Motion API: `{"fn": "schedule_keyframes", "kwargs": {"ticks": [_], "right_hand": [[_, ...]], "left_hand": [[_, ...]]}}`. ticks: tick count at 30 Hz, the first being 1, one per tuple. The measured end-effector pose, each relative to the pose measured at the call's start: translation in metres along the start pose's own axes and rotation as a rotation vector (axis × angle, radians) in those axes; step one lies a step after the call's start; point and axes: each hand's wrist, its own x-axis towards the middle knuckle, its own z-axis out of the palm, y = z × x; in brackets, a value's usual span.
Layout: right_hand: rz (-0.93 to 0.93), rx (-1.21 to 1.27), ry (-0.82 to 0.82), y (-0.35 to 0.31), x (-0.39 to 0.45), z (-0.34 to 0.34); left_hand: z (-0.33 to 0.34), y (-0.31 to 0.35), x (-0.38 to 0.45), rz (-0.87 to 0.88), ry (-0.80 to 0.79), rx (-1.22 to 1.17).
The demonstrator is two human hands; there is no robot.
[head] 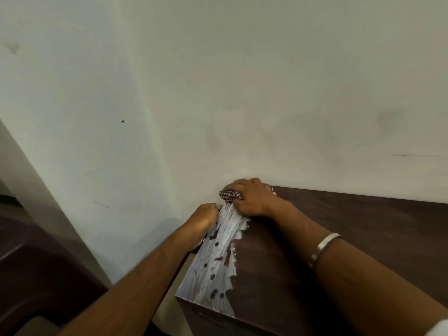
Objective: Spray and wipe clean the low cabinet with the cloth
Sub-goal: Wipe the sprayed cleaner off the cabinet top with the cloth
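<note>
The cloth (230, 195) is bunched at the far left corner of the cabinet (339, 238) top, against the wall (218, 81). It is clasped by the curled fingers of the right hand (249, 198). The cabinet's left edge is gripped by the left hand (204, 215). A pale streaked patch (215, 265) is visible along the left side.

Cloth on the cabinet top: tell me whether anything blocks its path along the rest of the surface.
Nothing visible does. The right hand holds the checked cloth at the back left corner of the cabinet top, and the dark wood to its right shows no objects.
</note>
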Motion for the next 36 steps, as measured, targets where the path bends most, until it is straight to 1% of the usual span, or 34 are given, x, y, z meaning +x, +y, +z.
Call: {"fn": "schedule_keyframes", "kwargs": {"ticks": [2, 4, 7, 10, 12, 14, 17, 19, 22, 25, 28, 31, 34, 36], "right_hand": [[-0.04, 0.008, -0.014, 0.008, -0.007, -0.001], [0.008, -0.005, -0.025, 0.012, -0.009, -0.006], [0.082, -0.037, 0.005, -0.004, -0.007, -0.007], [0.022, -0.012, 0.022, -0.019, -0.014, 0.001], [-0.034, 0.012, 0.019, -0.017, -0.025, 0.003], [-0.045, 0.023, 0.016, -0.01, -0.033, 0.001], [0.036, -0.005, 0.008, -0.007, -0.03, -0.003], [0.08, -0.025, 0.004, -0.017, -0.024, -0.003], [0.013, -0.011, 0.008, -0.031, -0.028, 0.005], [-0.072, 0.019, -0.007, -0.019, -0.033, 0.008], [0.031, -0.024, 0.002, -0.001, -0.019, 0.0], [0.124, -0.034, 0.006, 0.003, 0.006, -0.002], [0.153, -0.013, -0.01, -0.002, 0.018, -0.004], [0.133, -0.007, 0.002, -0.007, 0.011, -0.004]], "left_hand": [[-0.001, 0.0, -0.004, -0.012, -0.002, -0.022], [-0.001, -0.002, -0.009, -0.028, -0.001, -0.007], [-0.003, -0.004, -0.015, -0.032, 0.003, 0.023], [-0.003, -0.006, -0.018, -0.039, -0.004, 0.018], [-0.004, -0.006, -0.02, -0.03, -0.003, 0.031], [-0.005, -0.007, -0.022, -0.022, -0.004, 0.052], [-0.006, -0.007, -0.027, -0.018, -0.012, 0.08], [-0.006, -0.006, -0.031, -0.015, -0.005, 0.102], [-0.005, -0.006, -0.033, -0.02, 0.003, 0.104], [-0.005, -0.009, -0.033, -0.016, 0.013, 0.075], [-0.006, -0.013, -0.035, -0.022, 0.007, 0.082], [-0.006, -0.016, -0.034, -0.022, 0.011, 0.054], [-0.005, -0.016, -0.033, -0.036, 0.018, 0.056], [-0.005, -0.016, -0.031, -0.038, 0.016, 0.056]]}}
